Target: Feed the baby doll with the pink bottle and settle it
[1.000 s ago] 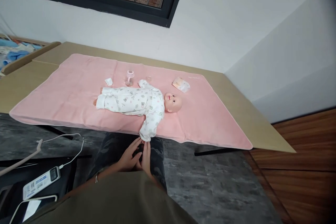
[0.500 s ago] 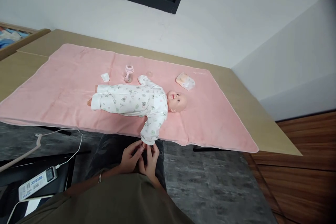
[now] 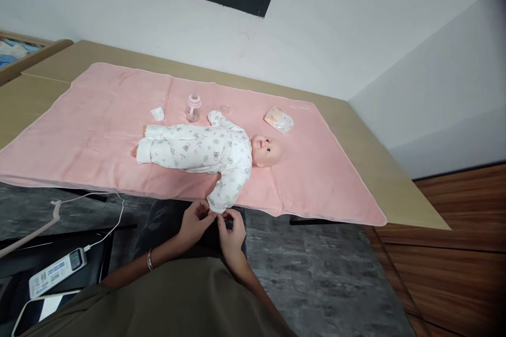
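Note:
A baby doll (image 3: 265, 151) lies on its back on a pink blanket (image 3: 316, 179), head toward the right. It wears a white patterned outfit (image 3: 197, 147), and its near sleeve (image 3: 227, 189) reaches to the table's front edge. My left hand (image 3: 194, 225) pinches the left side of that sleeve's cuff. On the cuff's other side, my right hand (image 3: 232, 231) grips the edge between thumb and fingers. The doll's near hand is hidden by the cuff and my fingers.
Behind the doll stand a pink-topped baby bottle (image 3: 193, 108), a clear cap (image 3: 225, 109), a small white piece (image 3: 157, 114) and a printed plastic packet (image 3: 279, 119). At lower left, a white device (image 3: 57, 273) with a cable lies beside a phone (image 3: 43, 309) on a black surface.
The doll's near sleeve has shifted slightly left and away from me. My hands have moved up with the cuff, and my right hand's thumb and fingers have changed position on it.

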`<action>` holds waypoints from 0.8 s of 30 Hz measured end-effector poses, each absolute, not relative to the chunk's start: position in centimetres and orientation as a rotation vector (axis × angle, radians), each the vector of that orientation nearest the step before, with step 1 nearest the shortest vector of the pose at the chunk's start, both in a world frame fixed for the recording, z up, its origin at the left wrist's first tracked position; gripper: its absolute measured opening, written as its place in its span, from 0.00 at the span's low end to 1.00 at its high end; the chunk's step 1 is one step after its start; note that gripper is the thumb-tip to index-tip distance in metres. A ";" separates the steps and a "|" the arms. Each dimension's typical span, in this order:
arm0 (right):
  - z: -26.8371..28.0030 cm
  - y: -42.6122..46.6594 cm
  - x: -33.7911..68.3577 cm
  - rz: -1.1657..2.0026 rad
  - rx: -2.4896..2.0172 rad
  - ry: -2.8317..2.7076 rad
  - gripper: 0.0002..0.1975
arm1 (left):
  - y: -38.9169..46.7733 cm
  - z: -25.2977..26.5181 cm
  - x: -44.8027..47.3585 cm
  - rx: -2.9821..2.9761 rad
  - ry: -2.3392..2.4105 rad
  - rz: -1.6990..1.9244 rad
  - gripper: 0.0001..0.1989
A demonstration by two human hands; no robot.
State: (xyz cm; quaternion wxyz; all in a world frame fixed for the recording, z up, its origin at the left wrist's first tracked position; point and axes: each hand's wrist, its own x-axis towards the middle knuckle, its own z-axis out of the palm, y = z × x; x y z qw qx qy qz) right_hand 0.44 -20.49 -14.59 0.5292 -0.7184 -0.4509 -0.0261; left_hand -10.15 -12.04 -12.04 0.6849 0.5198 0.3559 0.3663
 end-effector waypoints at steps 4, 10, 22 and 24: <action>-14.6 -20.6 0.8 -0.127 -1.736 -1.210 0.06 | -11.8 -12.2 -10.4 1.197 0.802 0.798 0.10; -14.6 -20.7 0.7 -0.315 -1.703 -1.308 0.06 | -12.2 -11.9 -10.5 1.322 0.855 0.771 0.07; -12.8 -20.1 3.2 -0.362 -1.680 -1.313 0.08 | -12.3 -9.7 -10.7 1.356 0.815 0.741 0.09; -12.3 -19.7 3.4 -0.370 -1.653 -1.335 0.08 | -12.3 -9.4 -10.8 1.336 0.805 0.746 0.10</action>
